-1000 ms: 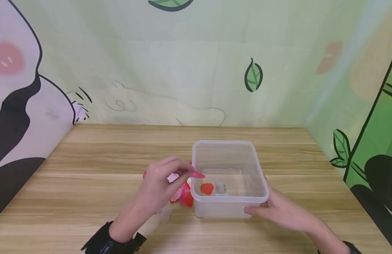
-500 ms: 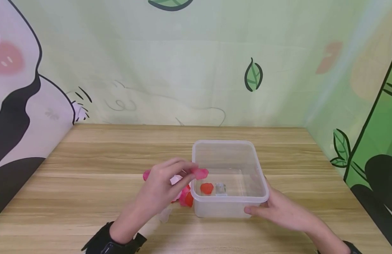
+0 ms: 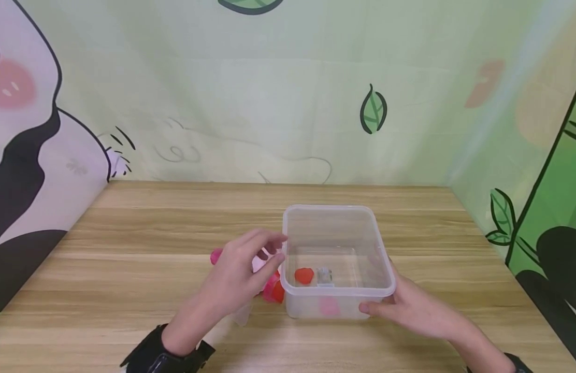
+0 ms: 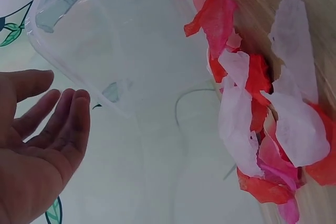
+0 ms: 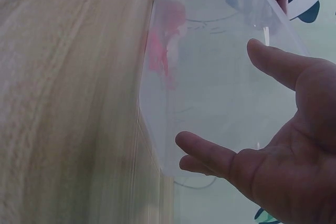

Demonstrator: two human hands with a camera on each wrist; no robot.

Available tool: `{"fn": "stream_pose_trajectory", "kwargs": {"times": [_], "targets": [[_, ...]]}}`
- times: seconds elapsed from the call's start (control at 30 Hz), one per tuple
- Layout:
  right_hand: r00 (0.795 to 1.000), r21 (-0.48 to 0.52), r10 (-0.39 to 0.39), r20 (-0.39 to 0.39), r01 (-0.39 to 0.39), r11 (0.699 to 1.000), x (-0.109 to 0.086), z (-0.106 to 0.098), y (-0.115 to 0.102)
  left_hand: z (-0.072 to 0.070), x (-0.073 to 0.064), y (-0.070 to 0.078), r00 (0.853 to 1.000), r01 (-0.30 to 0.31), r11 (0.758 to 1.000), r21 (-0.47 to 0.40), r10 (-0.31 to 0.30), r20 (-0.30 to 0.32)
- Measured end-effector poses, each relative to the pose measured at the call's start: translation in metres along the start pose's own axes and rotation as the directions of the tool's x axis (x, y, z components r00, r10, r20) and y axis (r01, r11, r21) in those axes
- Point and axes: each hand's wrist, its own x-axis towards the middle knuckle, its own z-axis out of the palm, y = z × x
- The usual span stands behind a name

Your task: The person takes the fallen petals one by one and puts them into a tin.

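A clear plastic box [image 3: 336, 292] without a lid stands on the table, holding a red paper scrap [image 3: 304, 276] and a small pale patch. Through its front wall shows a pink paper scrap [image 3: 329, 306]. My left hand [image 3: 239, 267] hovers at the box's left rim, thumb and fingertips apart, with nothing between them; the left wrist view shows the same gap. My right hand [image 3: 409, 305] holds the box at its near right corner, thumb on the front wall. Beside the box, partly behind my left hand, lies a pile of torn red, pink and white paper scraps [image 4: 249, 114].
The wooden table [image 3: 176, 217] runs back to a pale green cloth backdrop [image 3: 269, 103] printed with leaves and a panda. A translucent whitish scrap [image 3: 243, 314] lies at the front of the pile, below my left hand.
My left hand has let go of the pink paper scrap, which dropped into the box and shows through the front wall. Its fingers have spread. The right hand and box have stayed put.
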Motion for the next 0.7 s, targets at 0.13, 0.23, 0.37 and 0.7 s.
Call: {"fn": "stream_pose_trajectory", "kwargs": {"times": [0.13,0.23,0.37,0.7], "targets": [[1.0,-0.002,0.004,-0.002,-0.004,1.0,0.0,0.0,-0.001,0.0,-0.001,-0.001,0.995,0.083,0.996,0.035,-0.084,0.045],[1.0,0.0,0.007,-0.002,-0.007,1.0,0.0,0.0,-0.001,0.001,-0.001,-0.003,0.987,0.132,0.988,0.077,-0.138,0.079],[1.0,0.002,0.003,-0.002,-0.003,1.0,0.0,0.0,0.0,0.002,-0.002,-0.006,0.969,0.201,0.972,0.122,-0.216,0.123],[1.0,0.004,-0.008,-0.001,0.008,1.0,0.0,0.0,0.0,0.007,-0.006,-0.01,0.868,0.326,0.919,0.223,-0.385,0.315]]}}
